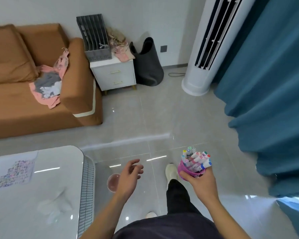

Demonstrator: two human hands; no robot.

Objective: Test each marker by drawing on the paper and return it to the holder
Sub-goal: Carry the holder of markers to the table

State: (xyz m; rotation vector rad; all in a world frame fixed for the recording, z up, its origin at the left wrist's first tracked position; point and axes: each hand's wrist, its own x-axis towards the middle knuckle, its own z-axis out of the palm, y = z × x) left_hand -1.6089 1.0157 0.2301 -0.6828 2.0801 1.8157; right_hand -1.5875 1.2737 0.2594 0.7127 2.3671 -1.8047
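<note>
My right hand (201, 182) grips a pink holder (188, 170) from below, out over the floor to the right of the table. Several markers (197, 158) with coloured caps stick out of the holder, leaning right. My left hand (129, 175) hangs in the air just right of the table's edge with fingers loosely spread and nothing in it. A sheet of paper (16, 169) covered in small coloured marks lies on the white glossy table (59, 195) at the left.
A small pink bowl (113, 182) sits on the floor beside the table. An orange sofa (33, 100) with clothes stands at the far left, a white nightstand (114, 75) behind it. A tall white air conditioner (211, 45) and blue curtain (269, 100) fill the right.
</note>
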